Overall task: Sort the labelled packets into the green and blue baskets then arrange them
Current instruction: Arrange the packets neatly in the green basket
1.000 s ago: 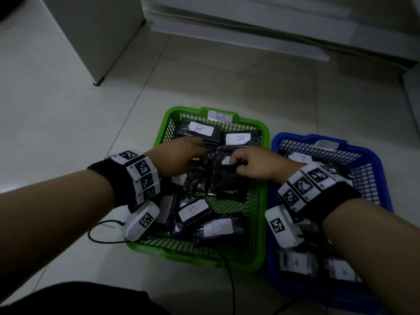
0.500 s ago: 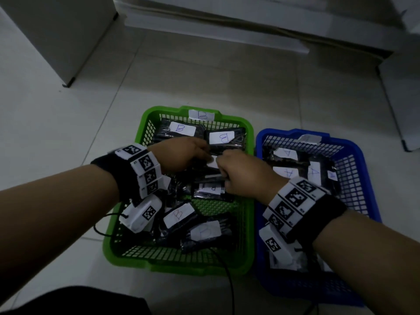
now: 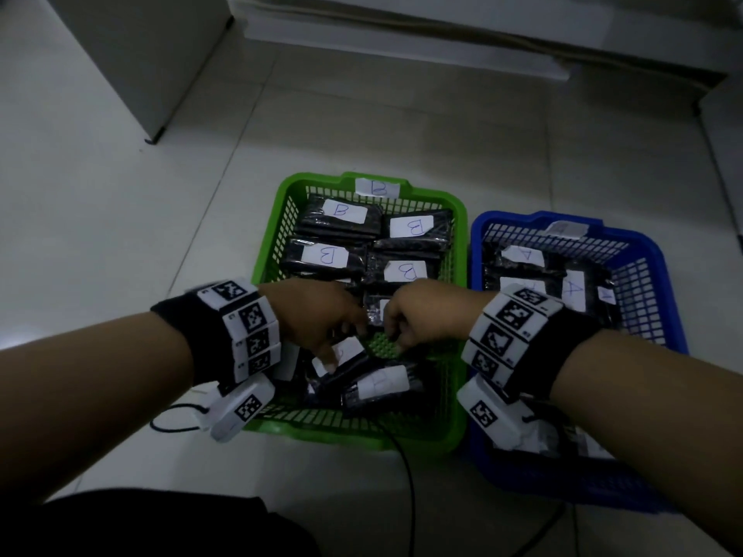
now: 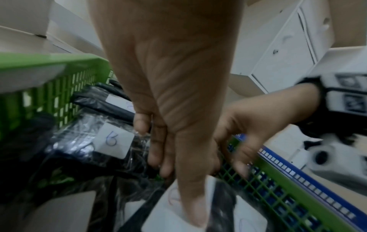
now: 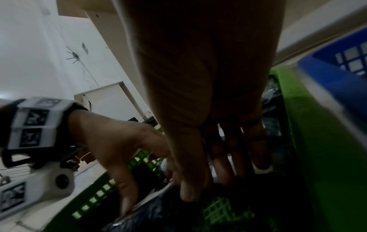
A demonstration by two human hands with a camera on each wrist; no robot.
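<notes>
The green basket point(image 3: 277, 219) holds black packets with white "B" labels. Several lie flat in two neat rows at its far end point(image 3: 345, 213), and loose ones are piled at the near end point(image 3: 382, 383). Both hands are in the middle of this basket. My left hand point(image 3: 341, 343) point(image 4: 180, 196) reaches down with straight fingers, its thumb lying on the label of a loose packet point(image 3: 352, 349) point(image 4: 168, 211). My right hand point(image 3: 396, 341) point(image 5: 206, 186) points its fingertips down at the mesh floor beside a dark packet point(image 3: 376, 307) and holds nothing visible. The blue basket point(image 3: 522, 219) on the right holds "A" packets point(image 3: 571, 289).
The baskets stand side by side on a pale tiled floor. A white cabinet point(image 3: 132, 54) stands at the back left and a low ledge point(image 3: 442, 30) runs along the back. A black cable point(image 3: 406, 476) trails from the green basket's near edge towards me.
Both hands drew back from the far rows to the basket's middle. The packet they were setting down now lies flat in the second row. My left thumb has landed on a loose packet.
</notes>
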